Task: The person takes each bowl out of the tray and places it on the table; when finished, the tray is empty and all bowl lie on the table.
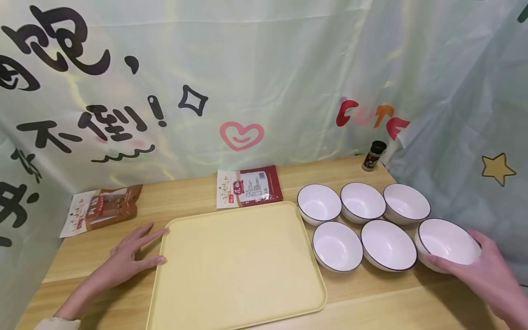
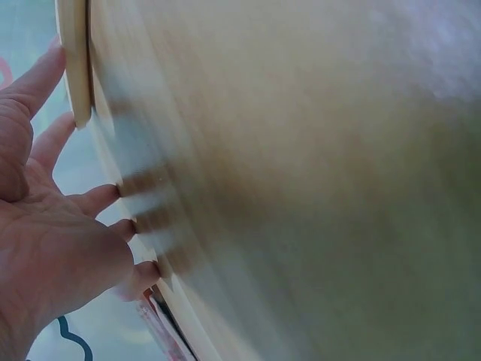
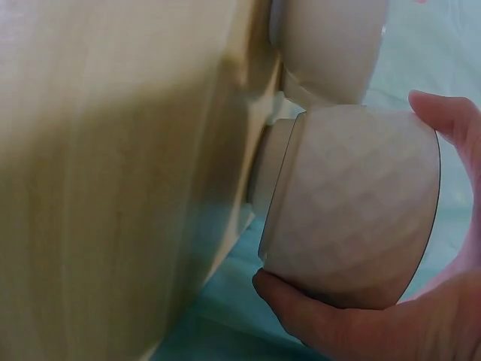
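Note:
At the right end of the front row, my right hand (image 1: 491, 270) grips a white bowl (image 1: 447, 240) with a dark rim, thumb on the near side and fingers on the far side. In the right wrist view the bowl (image 3: 353, 203) shows a diamond-patterned outside; whether its foot touches the table, I cannot tell. On the left, my left hand (image 1: 128, 256) lies with fingers spread, its thumb and index fingertip against the left edge of a pale yellow tray (image 1: 239, 266). In the left wrist view, the hand's (image 2: 68, 226) other fingertips rest on the table.
Several similar bowls (image 1: 363, 201) stand in two rows right of the tray. A red-and-white spice packet (image 1: 249, 187) lies behind the tray, a brown packet (image 1: 103, 208) at the back left. A black-capped jar (image 1: 374, 156) stands in the back right corner, before a printed curtain (image 1: 288, 82).

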A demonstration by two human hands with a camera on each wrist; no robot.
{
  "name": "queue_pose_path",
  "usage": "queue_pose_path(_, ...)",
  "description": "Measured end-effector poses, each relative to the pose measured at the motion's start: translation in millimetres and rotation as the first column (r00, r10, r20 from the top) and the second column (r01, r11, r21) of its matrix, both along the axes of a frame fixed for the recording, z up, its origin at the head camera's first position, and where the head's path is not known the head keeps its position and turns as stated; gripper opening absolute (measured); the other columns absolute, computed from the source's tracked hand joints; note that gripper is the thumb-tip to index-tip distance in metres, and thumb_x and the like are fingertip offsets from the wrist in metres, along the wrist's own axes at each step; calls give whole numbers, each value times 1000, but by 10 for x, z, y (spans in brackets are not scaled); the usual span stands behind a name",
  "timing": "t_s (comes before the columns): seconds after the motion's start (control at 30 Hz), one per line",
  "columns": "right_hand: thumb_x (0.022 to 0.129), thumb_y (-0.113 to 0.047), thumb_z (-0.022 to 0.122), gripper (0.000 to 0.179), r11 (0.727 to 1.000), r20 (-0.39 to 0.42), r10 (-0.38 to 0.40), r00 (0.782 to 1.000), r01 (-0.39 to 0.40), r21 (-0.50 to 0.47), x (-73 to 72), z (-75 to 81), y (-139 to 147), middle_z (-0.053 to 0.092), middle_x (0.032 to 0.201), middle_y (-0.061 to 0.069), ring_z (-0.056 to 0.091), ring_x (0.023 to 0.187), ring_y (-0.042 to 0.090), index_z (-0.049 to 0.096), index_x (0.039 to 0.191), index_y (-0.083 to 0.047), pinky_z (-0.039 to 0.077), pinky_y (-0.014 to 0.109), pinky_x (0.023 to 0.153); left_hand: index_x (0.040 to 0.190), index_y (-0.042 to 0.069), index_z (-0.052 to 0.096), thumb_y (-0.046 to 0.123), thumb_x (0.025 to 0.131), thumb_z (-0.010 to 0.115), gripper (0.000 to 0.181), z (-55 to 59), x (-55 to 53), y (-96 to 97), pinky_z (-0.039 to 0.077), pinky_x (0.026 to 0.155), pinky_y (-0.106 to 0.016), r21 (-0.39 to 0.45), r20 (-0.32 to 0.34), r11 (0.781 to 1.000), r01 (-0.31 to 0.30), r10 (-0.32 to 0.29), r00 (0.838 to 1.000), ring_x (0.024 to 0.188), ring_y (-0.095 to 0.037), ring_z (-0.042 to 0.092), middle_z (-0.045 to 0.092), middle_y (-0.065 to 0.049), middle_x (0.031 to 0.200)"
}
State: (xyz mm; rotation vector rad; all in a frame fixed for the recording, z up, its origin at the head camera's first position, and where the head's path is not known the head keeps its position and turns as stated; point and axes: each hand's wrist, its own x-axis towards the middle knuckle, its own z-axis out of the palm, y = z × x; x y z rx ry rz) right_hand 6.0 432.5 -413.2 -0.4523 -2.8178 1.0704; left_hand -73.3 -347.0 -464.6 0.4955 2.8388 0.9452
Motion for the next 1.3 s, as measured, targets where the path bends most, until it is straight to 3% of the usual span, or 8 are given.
queue_pose_path(0.07, 92, -31, 89, 115, 1000, -1, 2, 1000, -2, 0, -6, -18, -8, 33, 148, 46, 42, 108, 25, 13, 162, 17, 28, 10, 73, 165, 29, 51, 34, 97, 84, 75, 0, -1, 1, 11, 96, -95, -1, -2, 1000, 1, -1, 1000, 150, -69, 16, 24, -34, 171)
queue_pose_path(0.23, 93, -29, 88, 112, 1000, -6, 28, 1000, -28, -11, -8, -61, 18, 35, 146, 46, 36, 103, -3, 14, 161, 18, 28, 8, 74, 165, 29, 51, 35, 97, 84, 75, 10, -2, 10, 12, 96, -95, -3, -3, 1000, -2, 2, 1000, 150, -69, 16, 24, -34, 171)
queue_pose_path(0.5, 94, -29, 87, 111, 998, -5, 56, 998, -56, -3, -17, -152, 79, 33, 147, 47, 39, 106, 7, 13, 161, 20, 25, 7, 75, 165, 29, 52, 36, 97, 84, 75, 19, 3, 13, 12, 96, -95, -15, 2, 1000, -10, 10, 1000, 150, -69, 16, 25, -34, 171)
queue_pose_path(1.03, 94, -21, 86, 111, 993, -29, 98, 995, -100, -60, -16, -240, 110, 28, 151, 46, 31, 106, -11, 9, 163, 17, 27, 6, 78, 164, 28, 52, 35, 97, 84, 75, 4, -13, 10, 14, 94, -95, -9, -2, 1000, -6, 6, 1000, 150, -69, 17, 25, -33, 171)
queue_pose_path(1.13, 95, -20, 85, 109, 989, -34, 123, 992, -125, -78, -16, -254, 132, 29, 151, 40, 33, 103, -13, 8, 165, 14, 31, 7, 78, 165, 28, 52, 35, 97, 84, 75, -6, -13, 1, 13, 95, -95, -10, -1, 1000, -6, 6, 1000, 150, -69, 16, 25, -33, 171)
queue_pose_path(1.3, 97, -17, 84, 99, 980, -50, 162, 986, -167, -112, -8, -309, 191, 36, 141, 19, 41, 104, -12, 15, 165, 2, 35, 10, 79, 165, 28, 51, 35, 97, 84, 75, 1, -2, 0, 12, 95, -95, -11, 3, 1000, -8, 8, 1000, 150, -69, 15, 24, -34, 171)
